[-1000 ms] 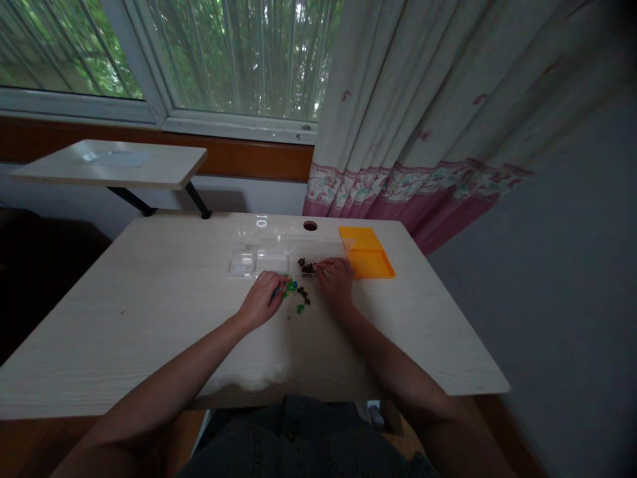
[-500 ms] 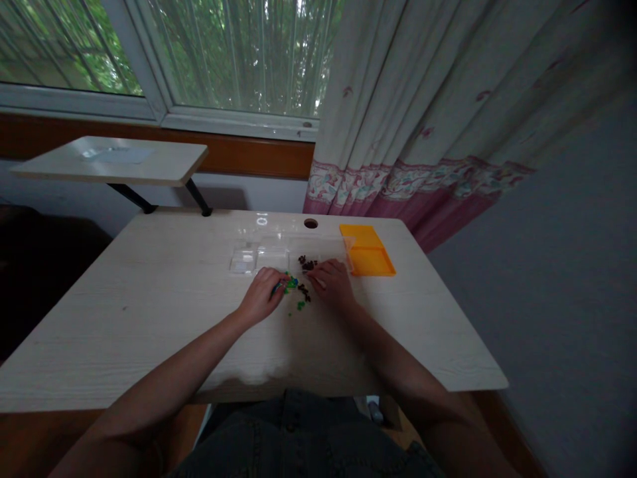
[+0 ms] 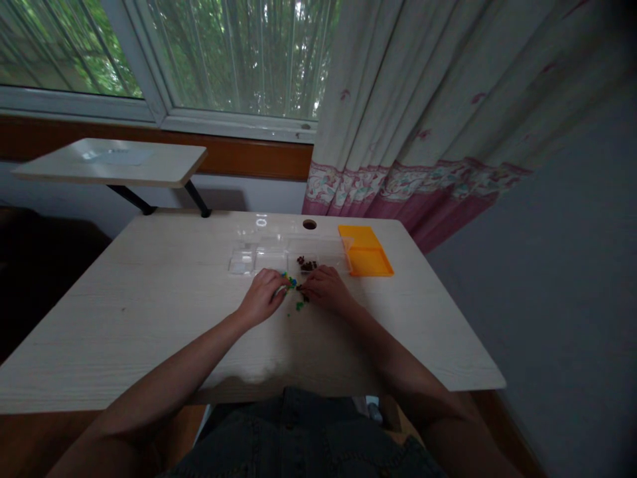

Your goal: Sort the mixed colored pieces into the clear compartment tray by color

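A small heap of green, blue and dark beads (image 3: 296,293) lies on the pale wooden table (image 3: 164,312), just in front of a clear plastic compartment box (image 3: 271,257). One compartment holds several dark beads (image 3: 306,264). My left hand (image 3: 263,295) rests at the left of the heap with fingers curled against the green and blue beads. My right hand (image 3: 323,290) lies at the right of the heap, its fingertips pinched among the dark beads. What either hand holds is too small to make out.
An orange lid (image 3: 365,259) lies right of the clear box. A round cable hole (image 3: 309,224) sits at the table's far edge. A smaller side table (image 3: 114,162) stands under the window at back left. A flowered curtain (image 3: 423,133) hangs at the right.
My right hand has drawn back from the clear box toward me and left, onto the loose beads. My left hand has stayed at the heap.
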`<state>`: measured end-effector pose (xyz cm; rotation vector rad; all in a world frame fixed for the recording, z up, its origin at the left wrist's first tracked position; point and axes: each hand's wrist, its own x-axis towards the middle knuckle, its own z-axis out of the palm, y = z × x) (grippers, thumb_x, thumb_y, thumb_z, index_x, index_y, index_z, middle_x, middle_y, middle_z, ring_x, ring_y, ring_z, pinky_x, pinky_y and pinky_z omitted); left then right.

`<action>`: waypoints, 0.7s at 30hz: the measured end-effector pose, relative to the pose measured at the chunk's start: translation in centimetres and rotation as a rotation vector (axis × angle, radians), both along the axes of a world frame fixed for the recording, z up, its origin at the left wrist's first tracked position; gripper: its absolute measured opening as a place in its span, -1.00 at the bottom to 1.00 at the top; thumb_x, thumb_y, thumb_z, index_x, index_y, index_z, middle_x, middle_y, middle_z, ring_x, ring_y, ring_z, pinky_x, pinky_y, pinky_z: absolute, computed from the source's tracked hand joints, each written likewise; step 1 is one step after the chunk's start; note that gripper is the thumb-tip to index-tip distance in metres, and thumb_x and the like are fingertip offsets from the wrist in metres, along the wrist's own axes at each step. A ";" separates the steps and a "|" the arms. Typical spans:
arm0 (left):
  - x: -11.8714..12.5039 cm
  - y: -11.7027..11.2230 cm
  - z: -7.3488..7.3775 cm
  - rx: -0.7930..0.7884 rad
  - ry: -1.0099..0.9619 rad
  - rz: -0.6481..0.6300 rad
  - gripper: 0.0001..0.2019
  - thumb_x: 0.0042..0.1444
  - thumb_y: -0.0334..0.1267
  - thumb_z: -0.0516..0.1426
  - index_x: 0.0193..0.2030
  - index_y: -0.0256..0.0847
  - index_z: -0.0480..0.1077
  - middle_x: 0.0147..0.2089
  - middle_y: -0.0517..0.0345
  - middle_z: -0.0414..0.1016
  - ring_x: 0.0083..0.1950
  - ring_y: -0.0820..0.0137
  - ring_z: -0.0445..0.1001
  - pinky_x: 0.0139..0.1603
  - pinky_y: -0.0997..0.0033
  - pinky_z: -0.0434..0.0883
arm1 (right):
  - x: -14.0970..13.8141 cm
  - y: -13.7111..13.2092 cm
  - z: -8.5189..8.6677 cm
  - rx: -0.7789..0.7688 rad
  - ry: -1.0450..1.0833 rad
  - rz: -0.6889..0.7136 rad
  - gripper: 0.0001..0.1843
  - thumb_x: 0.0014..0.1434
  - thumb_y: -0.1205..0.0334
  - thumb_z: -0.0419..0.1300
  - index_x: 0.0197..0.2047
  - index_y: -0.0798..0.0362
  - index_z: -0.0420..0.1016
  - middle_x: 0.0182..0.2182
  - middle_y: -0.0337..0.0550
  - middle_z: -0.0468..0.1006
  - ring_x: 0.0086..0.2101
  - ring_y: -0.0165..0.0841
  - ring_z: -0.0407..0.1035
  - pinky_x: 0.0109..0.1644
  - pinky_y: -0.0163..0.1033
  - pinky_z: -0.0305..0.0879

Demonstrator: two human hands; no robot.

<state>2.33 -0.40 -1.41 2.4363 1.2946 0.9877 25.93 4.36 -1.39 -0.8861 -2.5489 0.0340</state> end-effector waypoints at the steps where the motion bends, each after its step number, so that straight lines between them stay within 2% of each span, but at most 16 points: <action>1: 0.0 0.0 0.0 -0.003 0.009 0.003 -0.81 0.28 -0.27 0.04 -0.05 -0.15 0.43 -0.13 0.02 0.41 -0.03 0.24 0.34 0.03 0.18 0.32 | -0.1 0.0 -0.1 -0.003 -0.001 -0.001 -0.93 0.19 0.20 0.29 -0.24 -0.05 0.61 -0.27 -0.18 0.57 -0.15 -0.26 0.31 -0.06 -0.16 0.12; 9: 0.5 -0.1 0.1 -0.013 0.183 0.006 -0.75 0.24 -0.19 0.12 0.04 -0.09 0.43 0.00 0.01 0.37 0.07 0.19 0.29 0.08 0.13 0.30 | -0.4 0.1 -0.7 -0.050 0.041 0.008 -0.91 0.22 0.23 0.25 -0.23 -0.05 0.61 -0.25 -0.15 0.57 -0.15 -0.28 0.32 -0.03 -0.16 0.14; 14: 1.5 0.3 0.7 -0.016 0.276 0.037 -0.77 0.22 -0.18 0.15 0.00 -0.09 0.44 -0.02 0.01 0.36 0.04 0.18 0.28 0.05 0.13 0.30 | -0.4 0.0 -0.9 -0.076 0.064 0.003 -0.91 0.19 0.27 0.27 -0.22 -0.05 0.61 -0.26 -0.16 0.56 -0.16 -0.28 0.32 -0.03 -0.17 0.14; 21: 2.5 0.4 0.3 -0.002 0.246 0.144 -0.84 0.19 -0.19 0.18 -0.09 -0.10 0.45 -0.04 0.02 0.36 0.04 0.16 0.27 0.04 0.12 0.29 | -0.2 0.1 -1.0 -0.097 0.065 -0.011 -0.89 0.15 0.30 0.29 -0.22 -0.05 0.60 -0.22 -0.17 0.56 -0.12 -0.26 0.31 0.01 -0.15 0.15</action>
